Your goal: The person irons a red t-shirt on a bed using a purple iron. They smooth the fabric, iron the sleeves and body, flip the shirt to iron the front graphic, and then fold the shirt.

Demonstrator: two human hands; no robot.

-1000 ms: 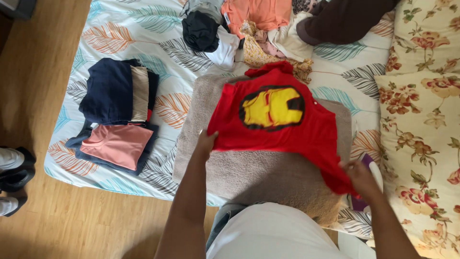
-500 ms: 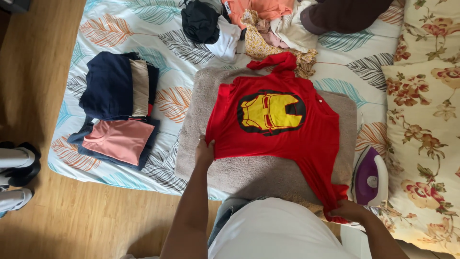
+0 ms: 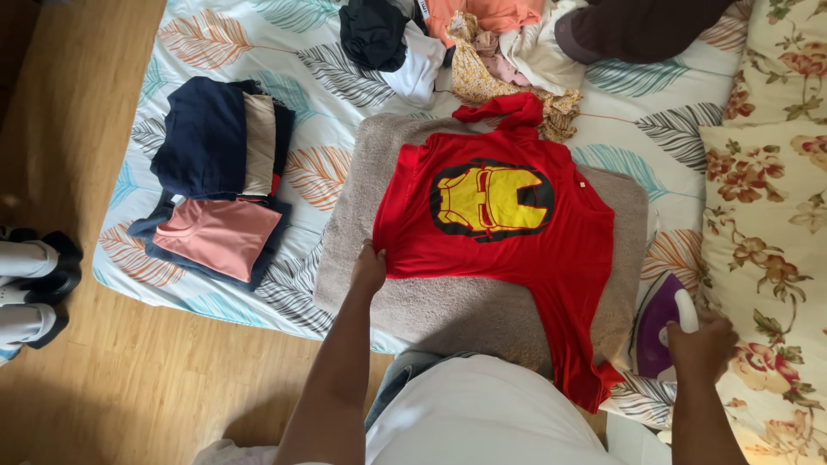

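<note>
Your fingers on the right hand (image 3: pixel 702 349) are wrapping around the white handle of the purple iron (image 3: pixel 662 325), closed on it, where it is lying at the right edge of the grey towel (image 3: pixel 448 306). Your left hand (image 3: pixel 369 269) is pinching the lower left hem of the red shirt (image 3: pixel 517 250), fingers together on the cloth.

The shirt is lying face up on the towel, its black and yellow mask print (image 3: pixel 491 200) showing, its lower right corner trailing off the towel toward you. The towel is resting on the leaf-patterned sheet (image 3: pixel 207 52).

To the left of the towel, a pile of folded clothes (image 3: pixel 220 181) is sitting on the sheet, pink piece nearest you. Beyond the shirt's collar, a heap of unfolded clothes (image 3: pixel 482 43) is lying. On the right, a floral cushion (image 3: pixel 767 215) is bordering the sheet.
</note>
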